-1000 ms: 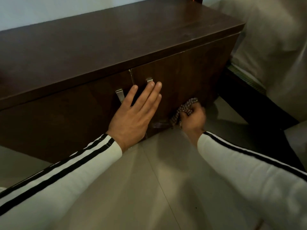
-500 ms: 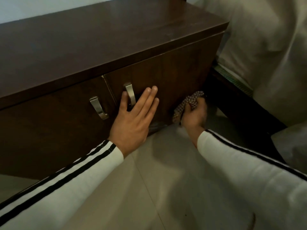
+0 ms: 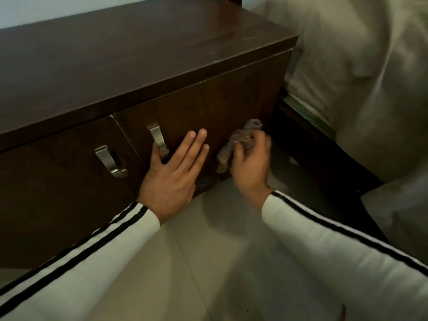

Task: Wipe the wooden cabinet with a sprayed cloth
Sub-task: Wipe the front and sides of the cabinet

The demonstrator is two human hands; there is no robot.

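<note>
A low dark wooden cabinet (image 3: 120, 66) with two doors and two metal handles fills the upper left. My left hand (image 3: 173, 172) lies flat, fingers spread, on the lower part of the right door, beside the right handle (image 3: 158, 140). My right hand (image 3: 251, 163) is closed on a bunched checkered cloth (image 3: 240, 140) and presses it against the same door near its lower right corner. The cloth and right hand are motion-blurred.
The left door's handle (image 3: 110, 161) sits further left. Pale bedding (image 3: 361, 72) on a dark bed frame (image 3: 319, 147) stands close to the cabinet's right side, leaving a narrow gap. Light tiled floor (image 3: 208, 262) runs beneath my arms.
My right hand has moved the cloth upward and a little left on the right door. My left hand stays flat on the door. The view has shifted, so the handles appear further left.
</note>
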